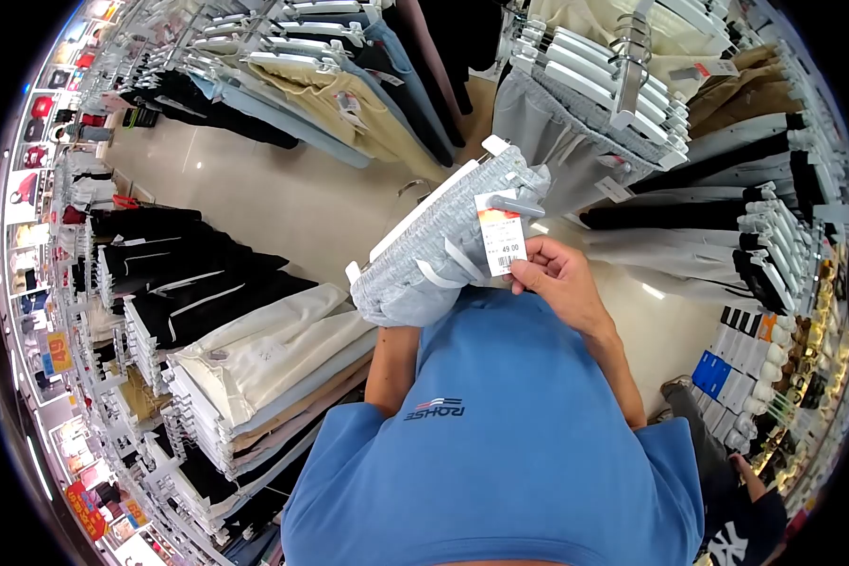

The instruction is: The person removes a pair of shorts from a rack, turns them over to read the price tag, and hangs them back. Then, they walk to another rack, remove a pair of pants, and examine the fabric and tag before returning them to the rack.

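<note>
Rows of hanging black and cream cloth trousers stood left of the wearer's blue short-sleeved cloth shirt. Just ahead of that shirt I saw a pale-grey, gathered-waist fabric garment on a slim white plastic hanger. The right hand had its fingers pinched on a white-and-orange rectangular paper tag; the left hand was hidden, its grip impossible to tell.

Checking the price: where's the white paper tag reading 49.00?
The tag is right of centre in the head view, over the grey fabric garment, pinched by the right hand.
</note>
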{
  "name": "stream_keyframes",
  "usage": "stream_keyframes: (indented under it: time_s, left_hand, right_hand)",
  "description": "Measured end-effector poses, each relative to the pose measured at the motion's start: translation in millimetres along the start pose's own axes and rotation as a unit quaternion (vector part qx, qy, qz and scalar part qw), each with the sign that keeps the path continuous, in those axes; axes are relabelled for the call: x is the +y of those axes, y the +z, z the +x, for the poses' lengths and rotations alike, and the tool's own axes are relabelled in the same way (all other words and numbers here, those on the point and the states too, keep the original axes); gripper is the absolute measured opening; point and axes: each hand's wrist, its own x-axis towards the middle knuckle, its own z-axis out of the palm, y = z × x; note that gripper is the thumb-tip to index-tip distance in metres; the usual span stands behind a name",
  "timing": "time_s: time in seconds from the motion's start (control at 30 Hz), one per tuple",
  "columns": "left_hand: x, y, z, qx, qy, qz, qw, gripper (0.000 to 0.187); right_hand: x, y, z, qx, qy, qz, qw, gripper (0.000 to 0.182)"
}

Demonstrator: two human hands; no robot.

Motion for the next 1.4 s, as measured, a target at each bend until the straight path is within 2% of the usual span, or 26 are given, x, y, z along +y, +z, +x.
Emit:
stream_keyframes:
  time_s: [0.27, 0.77, 0.87, 1.07, 1.27, 1.4]
  left_hand:
    - [4.9, 0.1, -4.4, -0.002, -0.005, -0.001, 1.0, 0.055]
    - [15.6, 2.1, -18.7, 0.005, -0.002, 0.005, 1.0, 0.056]
    - [17.4, 1.9, -18.6, 0.008, 0.002, 0.004, 1.0, 0.056]
    - [18.8, 1.9, -16.0, 0.012, -0.003, 0.005, 1.0, 0.057]
    - [20.7, 2.9, -17.8, 0.017, -0.005, 0.01, 1.0, 0.058]
    - [22.0, 3.4, -19.3, 0.019, -0.003, 0.014, 1.0, 0.058]
  right_hand:
    - [10.3, 8.9, -5.5, 0.005, -0.025, 0.028, 0.999, 0.018]
    - [24.3, 25.2, -3.4, 0.037, -0.068, -0.04, 0.996, 0.02]
    - [27.2, 24.0, -0.5, 0.037, -0.055, -0.017, 0.998, 0.023]
    - [13.4, 27.4, 5.8, -0.014, -0.039, 0.066, 0.997, 0.03]
    - [17.9, 27.8, 12.1, -0.06, 0.005, 0.047, 0.997, 0.03]
    - [22.9, 28.3, 14.1, -0.054, -0.002, 0.041, 0.998, 0.03]
